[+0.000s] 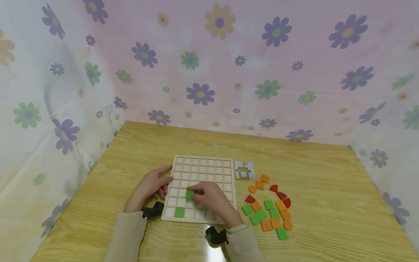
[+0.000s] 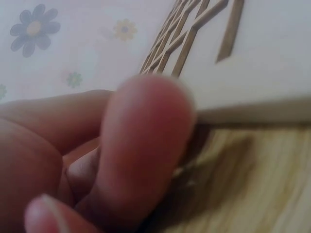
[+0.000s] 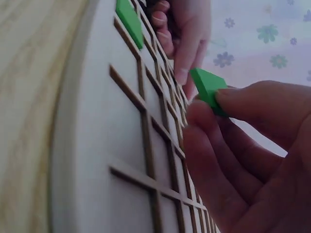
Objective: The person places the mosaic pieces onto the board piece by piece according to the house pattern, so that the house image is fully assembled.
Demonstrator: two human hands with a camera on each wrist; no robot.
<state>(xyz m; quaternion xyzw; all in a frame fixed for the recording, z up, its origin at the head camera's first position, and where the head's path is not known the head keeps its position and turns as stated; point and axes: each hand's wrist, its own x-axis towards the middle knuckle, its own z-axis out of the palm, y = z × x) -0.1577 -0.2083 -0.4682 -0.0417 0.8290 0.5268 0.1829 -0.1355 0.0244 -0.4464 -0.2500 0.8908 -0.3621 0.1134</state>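
A wooden grid board (image 1: 199, 220) lies on the table. My left hand (image 1: 151, 185) holds its left edge, some fingers curled beside the rim; their exact contact is partly hidden. In the left wrist view, a fingertip (image 2: 148, 111) is up against the board's side (image 2: 262, 109). Above the lower left cells, my right hand (image 1: 212, 198) pinches a green square tile (image 3: 210, 90) between thumb and fingers, tilted and raised off the grid. Another green tile (image 1: 179, 212) sits flat in a bottom-row cell.
Right of the board is a small pattern card (image 1: 244, 170). Below it are scattered loose pieces: several green squares (image 1: 255, 218), orange squares (image 1: 266, 225), orange circles (image 1: 287, 225) and red curved pieces (image 1: 282, 195). Flowered cloth (image 1: 229, 91) surrounds the table's back and sides.
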